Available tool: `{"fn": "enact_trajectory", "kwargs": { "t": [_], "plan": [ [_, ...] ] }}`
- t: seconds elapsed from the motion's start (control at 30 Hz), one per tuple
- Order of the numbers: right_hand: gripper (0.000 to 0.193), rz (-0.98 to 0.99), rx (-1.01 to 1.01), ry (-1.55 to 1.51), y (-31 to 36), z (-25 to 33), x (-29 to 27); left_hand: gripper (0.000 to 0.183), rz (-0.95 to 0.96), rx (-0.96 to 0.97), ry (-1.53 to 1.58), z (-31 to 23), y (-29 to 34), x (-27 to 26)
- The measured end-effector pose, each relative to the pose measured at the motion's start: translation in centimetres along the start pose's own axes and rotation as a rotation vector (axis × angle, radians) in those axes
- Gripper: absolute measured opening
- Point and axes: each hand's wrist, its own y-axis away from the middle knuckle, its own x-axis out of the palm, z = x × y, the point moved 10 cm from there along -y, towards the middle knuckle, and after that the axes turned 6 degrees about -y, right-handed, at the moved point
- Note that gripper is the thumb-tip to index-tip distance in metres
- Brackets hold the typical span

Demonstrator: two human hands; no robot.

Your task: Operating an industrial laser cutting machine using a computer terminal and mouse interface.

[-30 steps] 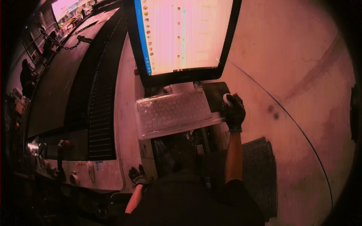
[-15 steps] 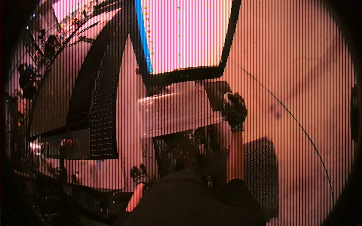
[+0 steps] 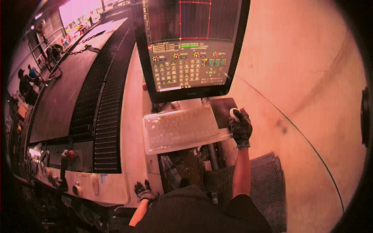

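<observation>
My right hand [image 3: 241, 129], in a dark work glove, is wrapped over a white computer mouse [image 3: 234, 113] at the right edge of a dark mouse pad [image 3: 221, 110]. To its left lies a keyboard [image 3: 180, 130] under a clear plastic cover. Above these stands a black-framed monitor [image 3: 190, 62], showing a dark screen with a red rectangular outline, rows of small icons and several gauges. Lower left, my gloved left hand [image 3: 145, 192] rests with spread fingers on the pale machine ledge [image 3: 136, 155], holding nothing.
A large machine bed [image 3: 83, 101] with dark slatted strips fills the left side. A chain [image 3: 79, 52] hangs across its far part. People [image 3: 27, 87] stand at the far left. Perforated metal sheets [image 3: 267, 186] lean low at my right, and a dark cable [image 3: 299, 122] curves over the floor.
The monitor has switched from a bright white window to the dark control screen. The whole scene sits slightly lower in view. Both hands keep their places, the right on the mouse.
</observation>
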Motion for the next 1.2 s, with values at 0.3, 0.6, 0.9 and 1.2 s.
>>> {"fn": "enact_trajectory", "kwargs": {
  "t": [0.3, 0.6, 0.9, 1.2],
  "plan": [
    [0.047, 0.034, 0.013, -0.047, -0.3, 0.1, 0.3, 0.132, -0.097, -0.018, 0.063, 0.9, -1.9, 1.6],
    [0.047, 0.05, 0.032, -0.056, -0.4, 0.0, 0.5, 0.133, -0.048, 0.065, 0.095, 0.5, -1.6, 1.6],
    [0.048, 0.09, 0.029, -0.087, -0.3, -0.6, 1.1, 0.128, 0.093, -0.046, -0.093, 1.4, -2.4, 3.5],
    [0.045, 0.106, 0.043, -0.017, -0.5, 0.1, 0.9, 0.143, -0.91, -0.115, -0.475, 0.1, 0.3, -1.3]
  ]
}}
